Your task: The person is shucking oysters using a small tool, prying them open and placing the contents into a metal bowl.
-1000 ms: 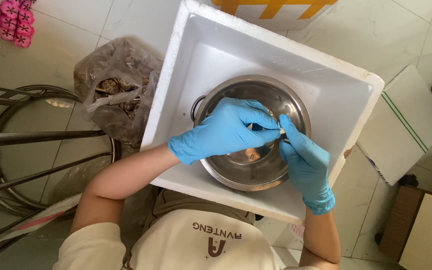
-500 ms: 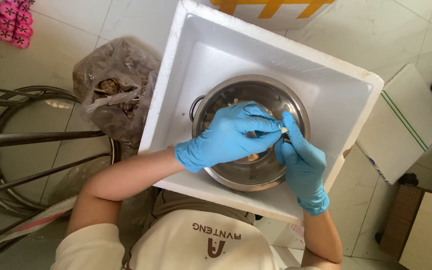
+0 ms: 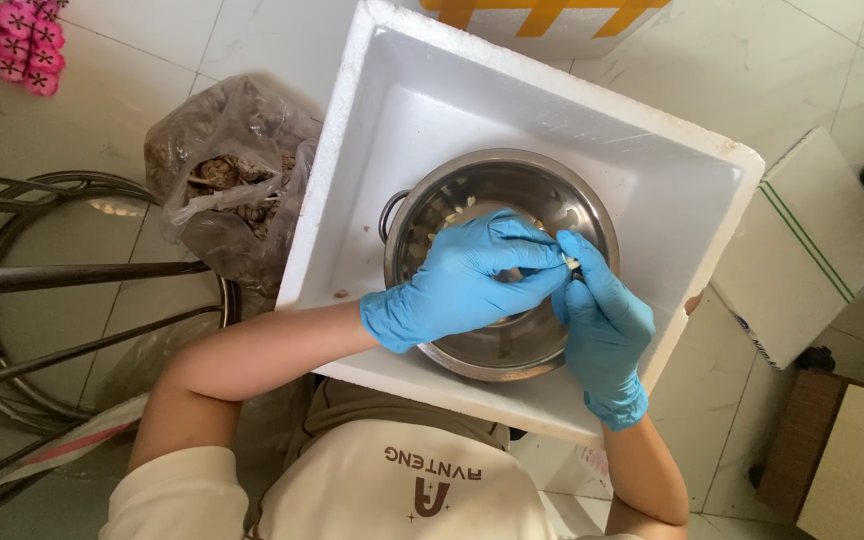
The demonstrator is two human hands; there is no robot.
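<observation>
White foam box (image 3: 392,180) on floor, steel bowl (image 3: 432,215) inside it. Both gloved hands over bowl: left hand (image 3: 457,285) and right hand (image 3: 602,320) grips pinch one small pale piece (image 3: 573,264) between fingertips.

A home floor: pale tiles (image 3: 152,40), a metal stool frame (image 3: 42,290), a foam box (image 3: 422,110).

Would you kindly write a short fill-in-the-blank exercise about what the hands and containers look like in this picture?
1. Both hands wear ____ gloves.
2. The left hand and right hand meet over a round ____ bowl.
3. The bowl sits inside a white ____ box.
4. Beside the box, on the floor, lies a clear plastic ____ of brownish scraps.

Missing words: blue; metal; foam; bag
</observation>
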